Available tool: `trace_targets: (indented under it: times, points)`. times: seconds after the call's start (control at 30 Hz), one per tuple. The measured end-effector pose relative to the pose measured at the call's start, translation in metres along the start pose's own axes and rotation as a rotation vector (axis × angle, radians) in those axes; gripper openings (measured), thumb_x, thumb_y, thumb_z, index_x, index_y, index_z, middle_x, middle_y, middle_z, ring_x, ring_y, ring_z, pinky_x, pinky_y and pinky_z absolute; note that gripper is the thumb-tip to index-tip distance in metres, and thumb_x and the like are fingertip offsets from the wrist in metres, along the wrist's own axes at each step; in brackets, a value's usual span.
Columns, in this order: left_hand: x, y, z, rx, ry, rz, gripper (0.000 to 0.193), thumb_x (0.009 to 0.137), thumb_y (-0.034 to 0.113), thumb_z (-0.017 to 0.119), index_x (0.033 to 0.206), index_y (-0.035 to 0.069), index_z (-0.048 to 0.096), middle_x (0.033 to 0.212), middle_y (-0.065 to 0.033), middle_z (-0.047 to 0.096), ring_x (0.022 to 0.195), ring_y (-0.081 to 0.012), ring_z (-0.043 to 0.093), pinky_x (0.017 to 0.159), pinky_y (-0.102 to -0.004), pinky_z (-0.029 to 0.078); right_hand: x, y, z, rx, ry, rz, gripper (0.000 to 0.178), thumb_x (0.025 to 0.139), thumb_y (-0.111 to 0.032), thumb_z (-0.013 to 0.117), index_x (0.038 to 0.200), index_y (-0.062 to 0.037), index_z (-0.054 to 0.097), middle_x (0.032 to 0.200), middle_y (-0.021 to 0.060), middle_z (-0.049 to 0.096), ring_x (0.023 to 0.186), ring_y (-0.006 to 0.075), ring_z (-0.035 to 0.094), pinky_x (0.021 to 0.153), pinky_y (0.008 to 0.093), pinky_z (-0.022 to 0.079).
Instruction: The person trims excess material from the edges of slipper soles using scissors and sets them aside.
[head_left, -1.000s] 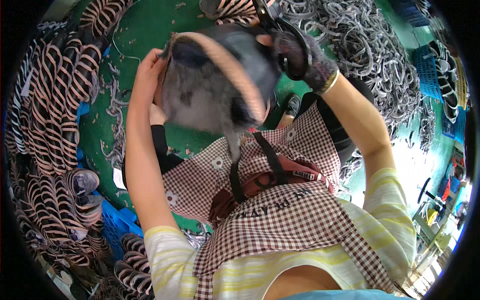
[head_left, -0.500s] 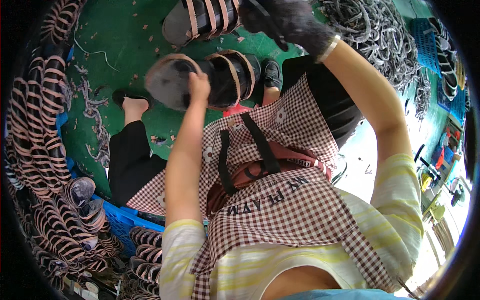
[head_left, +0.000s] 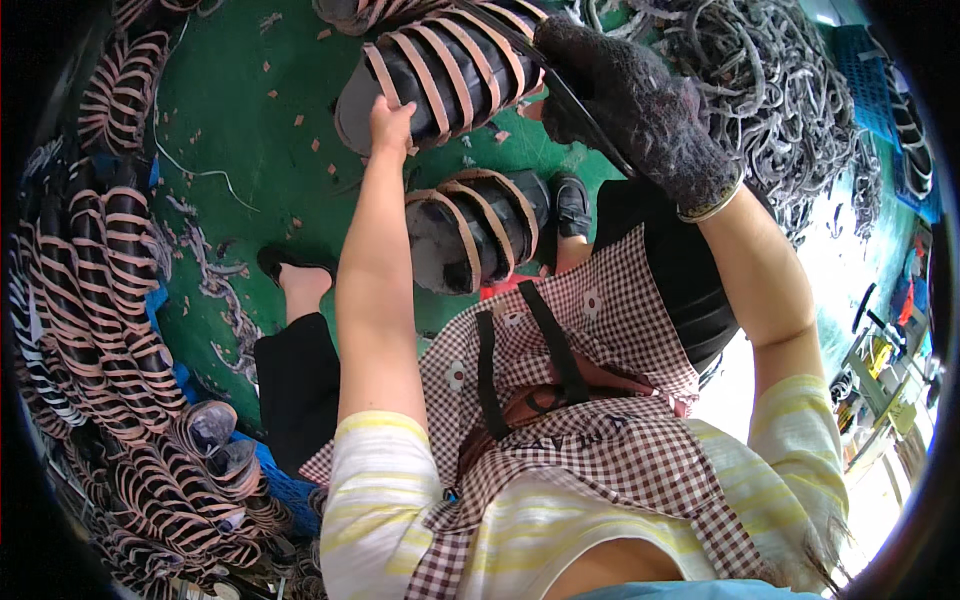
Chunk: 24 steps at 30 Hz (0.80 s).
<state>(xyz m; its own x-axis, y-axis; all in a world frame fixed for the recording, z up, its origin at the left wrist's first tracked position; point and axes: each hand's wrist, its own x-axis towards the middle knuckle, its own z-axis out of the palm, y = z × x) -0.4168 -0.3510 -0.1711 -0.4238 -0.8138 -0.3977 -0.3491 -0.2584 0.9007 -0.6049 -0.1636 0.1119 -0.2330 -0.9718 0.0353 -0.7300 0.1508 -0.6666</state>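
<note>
My bare left hand (head_left: 392,125) grips the near edge of a stack of nested black pieces with tan edges (head_left: 440,75), which look like shoe uppers; the thumb lies on top. My right hand (head_left: 635,110), in a dark knit glove, is closed on a long, thin black tool (head_left: 590,125) whose kind I cannot make out. The tool slants up and left over the stack's right end. A shorter stack of the same pieces (head_left: 485,230) lies just below, near my right shoe. Another stack (head_left: 370,12) is cut off by the top edge.
Many banded stacks (head_left: 110,300) line the left side, beside a blue crate (head_left: 285,490). Grey scrap strips (head_left: 745,85) are heaped at the upper right. A blue basket (head_left: 865,85) stands beyond them. Small scraps and a thin white cord (head_left: 215,175) lie on the green floor.
My left hand has left the lower stack and moved up onto the larger one. My right hand still holds the black tool. The whole view has shifted.
</note>
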Motion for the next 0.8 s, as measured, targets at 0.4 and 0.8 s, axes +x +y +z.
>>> trace_targets:
  times: [0.4, 0.8]
  points:
    - [-0.217, 0.184, -0.088, 0.024, -0.262, 0.053, 0.04, 0.074, -0.008, 0.052, 0.113, 0.002, 0.047, 0.09, 0.0016, 0.054, 0.08, -0.0068, 0.05, 0.072, -0.0222, 0.042, 0.0, -0.026, -0.016, -0.165, 0.172, -0.354, 0.044, 0.061, -0.017, 0.073, 0.1, -0.0079, 0.055, 0.084, 0.0123, 0.057, 0.076, 0.0275, 0.059, 0.064, 0.0361, 0.047]
    - [-0.314, 0.2, -0.079, -0.078, -0.398, 0.249, 0.043, 0.074, -0.013, 0.051, 0.115, -0.002, 0.048, 0.111, -0.006, 0.054, 0.105, -0.0137, 0.048, 0.092, -0.0274, 0.036, -0.052, -0.044, -0.031, -0.277, 0.264, -0.372, 0.035, 0.061, -0.017, 0.073, 0.091, -0.0101, 0.058, 0.075, 0.0099, 0.06, 0.068, 0.0265, 0.06, 0.058, 0.0348, 0.046]
